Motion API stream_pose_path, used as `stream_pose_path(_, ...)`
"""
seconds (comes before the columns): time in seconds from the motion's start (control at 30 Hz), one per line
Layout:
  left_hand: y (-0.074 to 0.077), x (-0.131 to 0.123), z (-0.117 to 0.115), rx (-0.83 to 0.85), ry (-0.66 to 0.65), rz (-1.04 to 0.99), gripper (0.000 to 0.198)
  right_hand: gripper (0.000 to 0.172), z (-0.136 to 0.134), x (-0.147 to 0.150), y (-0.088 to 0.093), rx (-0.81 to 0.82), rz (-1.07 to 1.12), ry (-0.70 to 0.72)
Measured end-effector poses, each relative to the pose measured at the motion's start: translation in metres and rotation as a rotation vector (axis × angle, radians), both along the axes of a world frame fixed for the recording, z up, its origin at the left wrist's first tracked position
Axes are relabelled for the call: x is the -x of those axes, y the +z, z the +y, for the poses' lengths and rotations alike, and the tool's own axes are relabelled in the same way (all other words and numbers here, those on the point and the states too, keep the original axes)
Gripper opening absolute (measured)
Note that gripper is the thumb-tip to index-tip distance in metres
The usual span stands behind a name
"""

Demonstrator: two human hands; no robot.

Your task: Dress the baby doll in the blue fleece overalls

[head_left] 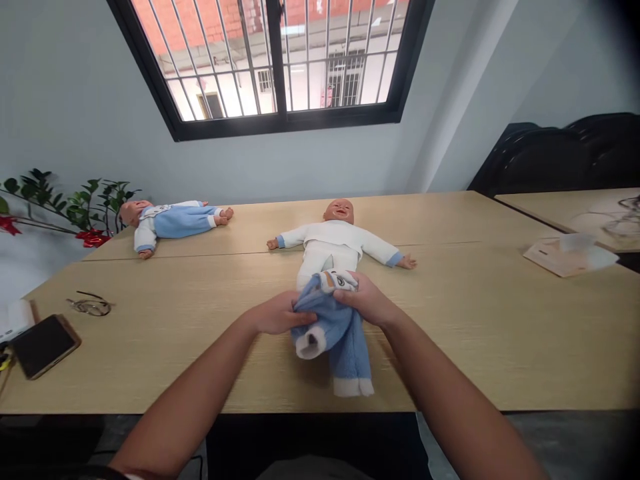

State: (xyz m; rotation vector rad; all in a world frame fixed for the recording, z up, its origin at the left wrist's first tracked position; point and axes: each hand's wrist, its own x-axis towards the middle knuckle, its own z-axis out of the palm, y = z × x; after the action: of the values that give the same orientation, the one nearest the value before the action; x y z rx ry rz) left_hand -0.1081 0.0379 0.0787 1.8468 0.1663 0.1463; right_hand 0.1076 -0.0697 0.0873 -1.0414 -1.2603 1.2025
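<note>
Both hands closed on one garment: blue pants [347,327], pinched near the upper edge. Left hand [276,313] clamped on the left side of the cloth, thumb laid across the front; right hand [374,301] clamped on the opposite side, thumb over the white printed patch, other fingers mostly behind. Cloth bunched between the two grips, the patch at the top by the right thumb. Both pant legs hang below the grip, toward the wearer: one short and folded, its white cuff gaping just under the left thumb; the other longer, below the right hand, white cuff lowest of all. Directly beyond the grip, doll [334,235] on its back on the table [480,300], head farthest off, arms spread, white top and white legwear. Its lower legs pass out of sight behind the cloth; cannot tell whether pants and doll touch, or whether any foot is inside. Far beyond and left of the grip, second doll [183,223], lying down in blue pants of its own. Well left of the left hand: glasses [93,307], then phone [44,345] farther out. Well right of the right hand, a flat packet [560,259].
</note>
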Motion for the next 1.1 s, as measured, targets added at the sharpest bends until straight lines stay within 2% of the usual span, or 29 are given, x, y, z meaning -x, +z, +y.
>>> stream_pose_path(0.1, -0.012, 0.000, 0.004, 0.234, 0.153, -0.101, 0.062, 0.073, -0.002, 0.002, 0.002, 0.026, -0.022, 0.203)
stream_pose_path(0.17, -0.016, -0.001, 0.003, 0.346, 0.207, -0.121, 0.063, 0.078, -0.003, 0.004, 0.005, 0.034, -0.087, 0.276)
stream_pose_path(0.23, -0.016, -0.001, 0.001, 0.402, 0.210, -0.090, 0.064, 0.074, -0.005, 0.005, 0.009, 0.027, -0.156, 0.279)
stream_pose_path(0.3, -0.011, 0.000, -0.002, 0.391, 0.138, -0.043, 0.065, 0.062, -0.006, 0.005, 0.011, 0.013, -0.207, 0.236)
stream_pose_path(0.37, -0.002, 0.002, -0.004, 0.269, 0.037, 0.008, 0.062, 0.051, -0.007, 0.003, 0.013, -0.009, -0.226, 0.180)
stream_pose_path(0.43, 0.008, 0.004, -0.006, 0.060, -0.014, 0.059, 0.052, 0.048, -0.008, 0.001, 0.014, -0.027, -0.227, 0.160)
stream_pose_path(0.5, 0.017, 0.007, -0.008, -0.125, 0.013, 0.090, 0.044, 0.045, -0.007, 0.002, 0.016, -0.007, -0.257, 0.223)
stream_pose_path(0.57, 0.023, 0.011, -0.013, -0.219, 0.080, 0.062, 0.046, 0.041, -0.008, 0.003, 0.017, 0.046, -0.327, 0.339)
stream_pose_path(0.67, 0.018, 0.019, -0.025, -0.314, 0.187, 0.023, 0.049, 0.036, -0.010, 0.007, 0.019, 0.084, -0.429, 0.478)
stream_pose_path(0.77, -0.002, 0.028, -0.044, -0.523, 0.309, -0.007, 0.042, 0.035, -0.014, 0.009, 0.022, 0.083, -0.442, 0.516)
stream_pose_path(0.83, -0.018, 0.034, -0.055, -0.708, 0.357, -0.070, 0.039, 0.048, -0.014, 0.010, 0.024, 0.126, -0.378, 0.455)
stream_pose_path(0.9, -0.031, 0.039, -0.065, -0.857, 0.323, -0.113, 0.036, 0.060, -0.011, 0.014, 0.023, 0.199, -0.305, 0.307)
stream_pose_path(0.93, -0.036, 0.041, -0.068, -0.904, 0.291, -0.119, 0.033, 0.061, -0.007, 0.018, 0.022, 0.235, -0.300, 0.215)
stream_pose_path(1.0, -0.041, 0.043, -0.073, -0.957, 0.225, -0.111, 0.025, 0.065, 0.004, 0.027, 0.017, 0.294, -0.392, 0.017)
stream_pose_path(1.1, -0.043, 0.044, -0.076, -1.006, 0.179, -0.110, 0.017, 0.093, 0.026, 0.042, 0.002, 0.294, -0.664, -0.228)
